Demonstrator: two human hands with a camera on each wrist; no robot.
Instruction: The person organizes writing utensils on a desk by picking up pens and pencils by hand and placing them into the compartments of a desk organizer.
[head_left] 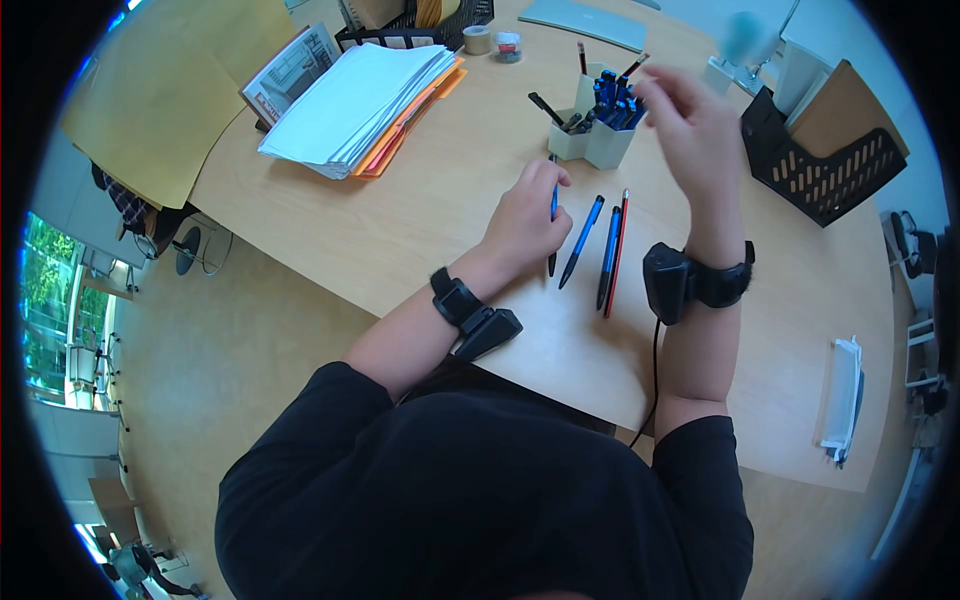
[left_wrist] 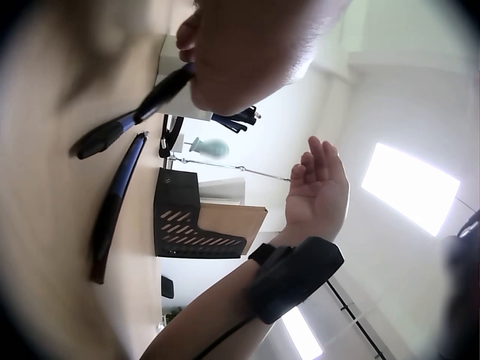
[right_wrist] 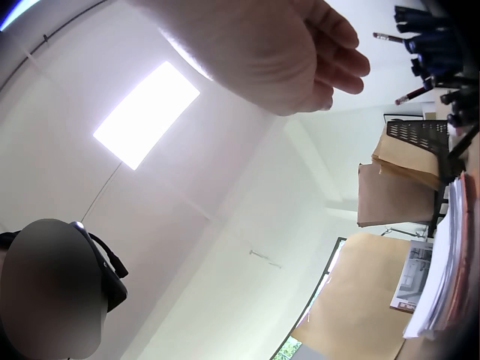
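My left hand (head_left: 525,222) is low over the desk and pinches a blue pen (head_left: 553,204), whose dark end points toward the desk's front edge. Right of it lie a blue pen (head_left: 581,243), another blue pen (head_left: 608,262) and a red pencil (head_left: 619,250), roughly side by side. Raised beside the pale pen holder (head_left: 607,148) is my right hand (head_left: 697,130), fingers loosely bent with nothing in them, as the left wrist view shows. Several blue pens (head_left: 615,103) stand bunched in the holder's right cup, with dark pens and pencils in the other cups.
A paper stack (head_left: 350,105) with orange folders sits at the back left. A black file holder (head_left: 825,165) stands at the right, and a white packet (head_left: 842,395) lies near the right edge. Tape (head_left: 477,40) and a laptop (head_left: 583,22) are at the back.
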